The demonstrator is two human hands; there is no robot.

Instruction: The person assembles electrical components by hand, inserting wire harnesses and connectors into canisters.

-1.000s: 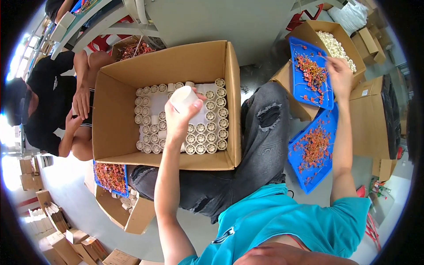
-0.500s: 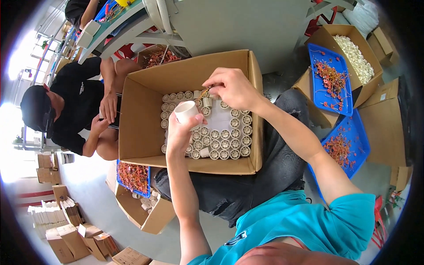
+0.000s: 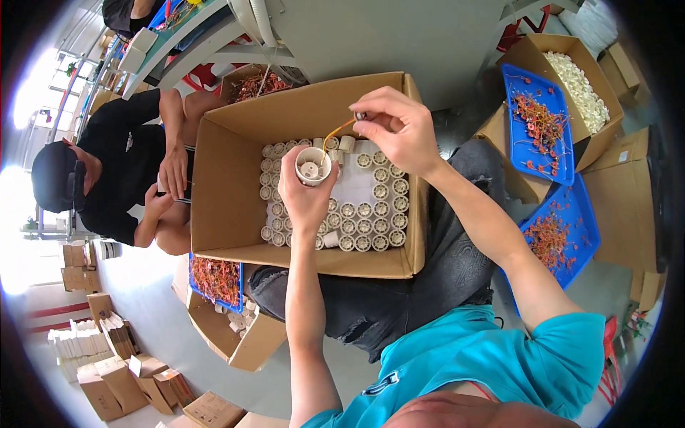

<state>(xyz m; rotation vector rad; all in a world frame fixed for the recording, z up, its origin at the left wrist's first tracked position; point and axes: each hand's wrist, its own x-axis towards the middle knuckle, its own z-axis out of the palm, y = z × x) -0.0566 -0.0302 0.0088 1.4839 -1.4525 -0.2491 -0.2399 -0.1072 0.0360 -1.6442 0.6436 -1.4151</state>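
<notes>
Over the cardboard box (image 3: 235, 235) my left hand (image 3: 305, 205) grips a white round plastic cup (image 3: 327, 171), its open mouth facing up with a moulded hub inside. My right hand (image 3: 403, 132) is closed in a pinch on a small dark metallic piece (image 3: 359, 116) at the end of an orange-yellow wire. That wire (image 3: 335, 131) curves down from the fingertips into the cup. Below the hands, the box holds rows of similar white round parts (image 3: 362, 227); some lie on their side, like one (image 3: 331, 239) near the front.
At right, blue trays (image 3: 560, 153) hold red wired parts, beside a carton of small cream pieces (image 3: 579, 93). Another blue tray (image 3: 215, 282) of red parts sits left on a carton (image 3: 260, 342). A co-worker in black (image 3: 107, 167) sits close at left. A grey panel (image 3: 378, 43) stands beyond the box.
My right hand has risen away from the parts in the box, drawing the wire up into view. The cup has tilted, so its inside now shows.
</notes>
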